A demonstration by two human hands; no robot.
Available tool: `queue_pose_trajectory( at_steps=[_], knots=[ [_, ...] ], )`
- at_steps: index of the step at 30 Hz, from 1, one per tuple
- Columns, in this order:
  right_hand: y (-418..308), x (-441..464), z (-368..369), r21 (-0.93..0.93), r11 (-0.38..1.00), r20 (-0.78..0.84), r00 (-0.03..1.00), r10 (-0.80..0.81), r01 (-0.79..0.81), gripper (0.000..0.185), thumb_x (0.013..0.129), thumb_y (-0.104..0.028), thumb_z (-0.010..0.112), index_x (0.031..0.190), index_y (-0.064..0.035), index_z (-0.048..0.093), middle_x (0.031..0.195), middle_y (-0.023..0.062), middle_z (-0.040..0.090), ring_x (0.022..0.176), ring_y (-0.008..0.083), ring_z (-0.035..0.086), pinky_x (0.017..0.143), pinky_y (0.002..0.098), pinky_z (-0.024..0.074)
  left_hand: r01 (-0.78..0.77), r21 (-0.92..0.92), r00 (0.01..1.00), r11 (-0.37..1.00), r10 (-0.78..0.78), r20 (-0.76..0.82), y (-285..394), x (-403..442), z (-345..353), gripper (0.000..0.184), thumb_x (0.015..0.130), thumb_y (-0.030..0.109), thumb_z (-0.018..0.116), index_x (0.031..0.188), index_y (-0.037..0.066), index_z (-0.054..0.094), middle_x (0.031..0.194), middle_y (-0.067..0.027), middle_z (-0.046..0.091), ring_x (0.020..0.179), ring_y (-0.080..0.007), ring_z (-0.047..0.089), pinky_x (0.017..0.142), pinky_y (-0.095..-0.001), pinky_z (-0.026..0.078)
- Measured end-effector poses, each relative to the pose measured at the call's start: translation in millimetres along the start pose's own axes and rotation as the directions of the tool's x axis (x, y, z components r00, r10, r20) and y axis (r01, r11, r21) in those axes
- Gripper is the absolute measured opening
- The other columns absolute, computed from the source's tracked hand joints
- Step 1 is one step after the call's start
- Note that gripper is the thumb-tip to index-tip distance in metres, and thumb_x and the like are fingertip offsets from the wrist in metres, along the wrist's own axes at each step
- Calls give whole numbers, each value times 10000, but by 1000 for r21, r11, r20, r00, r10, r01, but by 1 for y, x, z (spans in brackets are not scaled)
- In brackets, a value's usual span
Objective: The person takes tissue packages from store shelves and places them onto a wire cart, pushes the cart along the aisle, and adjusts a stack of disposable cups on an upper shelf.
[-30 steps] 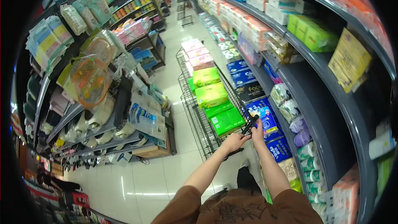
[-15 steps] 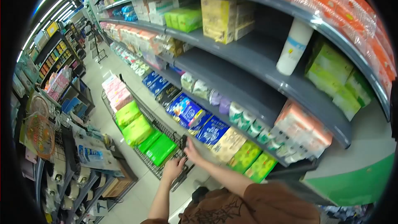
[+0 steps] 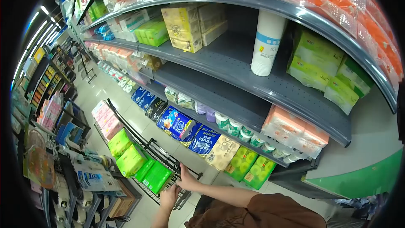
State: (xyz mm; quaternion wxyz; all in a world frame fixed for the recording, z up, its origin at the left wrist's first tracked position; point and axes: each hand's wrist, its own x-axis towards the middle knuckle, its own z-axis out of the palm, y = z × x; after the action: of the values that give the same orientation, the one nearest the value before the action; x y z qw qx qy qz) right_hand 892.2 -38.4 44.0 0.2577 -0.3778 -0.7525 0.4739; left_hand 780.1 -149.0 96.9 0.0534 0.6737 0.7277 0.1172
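Note:
A black wire shopping cart (image 3: 148, 147) stands in the aisle in front of me, angled to the left. In it lie pink tissue packs (image 3: 107, 120), light-green tissue packs (image 3: 130, 159) and bright-green packs (image 3: 157, 177) at the near end. My left hand (image 3: 169, 196) is closed on the cart's near end, by the handle. Just to its right, my right hand (image 3: 187, 179) also grips the near end, one finger pointing up along the frame. Both hands partly hide the handle.
Shelves (image 3: 228, 82) on my right hold tissue boxes (image 3: 182, 27), a white cup stack (image 3: 266, 44) and green packs (image 3: 316, 59). Large blue packs (image 3: 204, 139) line the floor beneath. A display rack (image 3: 95, 185) stands close on the left. The tiled aisle (image 3: 86, 95) runs ahead.
My view has turned and come nearer the right-hand shelves. The cart and both hands appear lower and slightly further left. My right hand's fingers have closed in on the cart's near end.

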Motion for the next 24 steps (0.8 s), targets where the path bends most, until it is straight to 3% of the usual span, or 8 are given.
queue_pose_trajectory(
  at_steps=[4,7,10,14,17,20,21,24],
  knots=[
    [-19,29,-4,31,991,155,980,123,-129,877,837,-201,560,1454,130,32,1464,390,206,1284,512,396,1017,471,443,11,-3,1000,1000,-11,19,-30,14,-5,280,878,317,684,754,84,590,584,-124,614,516,-320,619,519,-426,515],
    [-10,64,19,102,989,96,990,99,-109,849,836,-172,544,1462,124,52,1473,387,211,1324,501,356,1079,458,382,7,-64,1000,998,-8,-17,-55,41,-11,274,888,304,668,755,82,579,597,-147,617,539,-353,621,522,-451,512],
    [1,107,45,133,985,63,993,101,-109,820,841,-153,529,1462,132,76,1489,382,208,1409,468,236,1165,419,255,69,-20,995,997,-67,71,-80,72,-17,264,904,289,644,781,66,579,648,-174,633,591,-375,632,536,-468,513],
    [-17,146,38,63,987,108,984,139,-147,788,869,-186,521,1465,114,103,1476,362,251,1366,460,322,1130,432,314,49,-143,997,988,-39,69,-112,101,-26,278,922,283,628,777,56,560,651,-183,633,596,-382,633,541,-465,515],
    [-13,164,51,72,993,53,994,94,-98,749,919,-252,526,1464,92,145,1470,340,282,1351,456,348,1122,434,321,43,-129,998,991,-36,58,-131,113,-29,285,923,282,627,768,55,548,648,-187,628,602,-388,633,542,-465,515],
    [-7,162,49,-62,998,-4,1000,18,-18,750,959,-358,543,1454,92,205,1442,325,327,1315,421,413,1044,423,409,9,-118,1000,993,-8,8,-140,121,-30,297,919,288,630,758,55,541,626,-187,621,584,-388,630,535,-468,514],
    [-26,153,31,100,990,19,995,98,-99,674,972,-360,550,1462,14,277,1429,280,383,1272,362,479,1013,413,438,12,-114,1000,993,-10,12,-140,122,-32,301,918,292,631,755,56,541,614,-185,616,573,-388,627,531,-473,512],
    [-38,125,-30,171,980,139,987,77,-101,596,965,-314,572,1457,-66,345,1415,207,441,1186,302,553,977,399,465,4,-72,1000,997,-4,-4,-151,119,-18,318,909,300,642,728,64,529,535,-152,586,494,-383,603,477,-479,490]
  ],
)
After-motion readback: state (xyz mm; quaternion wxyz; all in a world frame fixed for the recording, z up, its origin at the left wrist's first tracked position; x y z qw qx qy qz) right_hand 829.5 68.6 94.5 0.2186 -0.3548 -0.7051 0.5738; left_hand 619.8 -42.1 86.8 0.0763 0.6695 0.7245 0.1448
